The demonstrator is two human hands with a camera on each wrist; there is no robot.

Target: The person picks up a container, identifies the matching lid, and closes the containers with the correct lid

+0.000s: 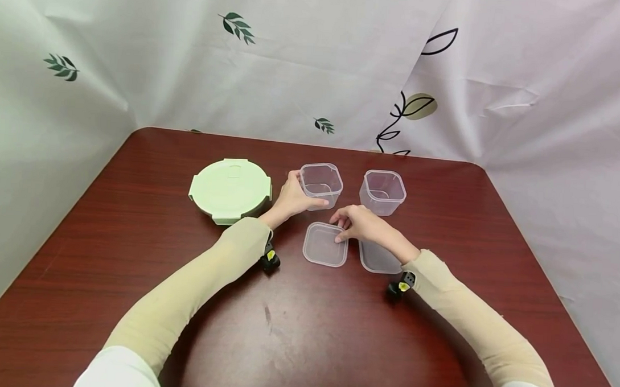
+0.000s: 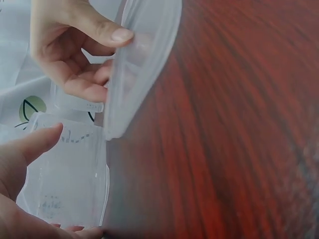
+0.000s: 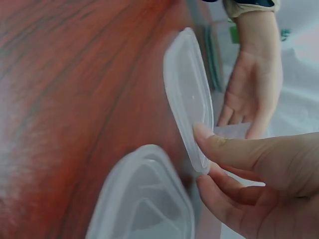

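My left hand (image 1: 292,199) holds a clear square plastic container (image 1: 322,182) by its sides, thumb along the near wall and fingers on the far left side. Just in front of that container, my right hand (image 1: 364,224) pinches the edge of a translucent square lid (image 1: 324,245), thumb on top and fingers beneath. In the right wrist view the lid (image 3: 187,89) is tilted up off the table. A second lid (image 1: 378,257) lies to its right, partly hidden by my right hand and wrist. Behind my right hand stands another clear container (image 1: 383,191), lidless and upright.
A round bowl with a pale green clip lid (image 1: 231,189) sits left of my left hand. All of this rests on a dark red wood-grain table (image 1: 264,340). White patterned cloth (image 1: 293,73) hangs behind the table and along its sides.
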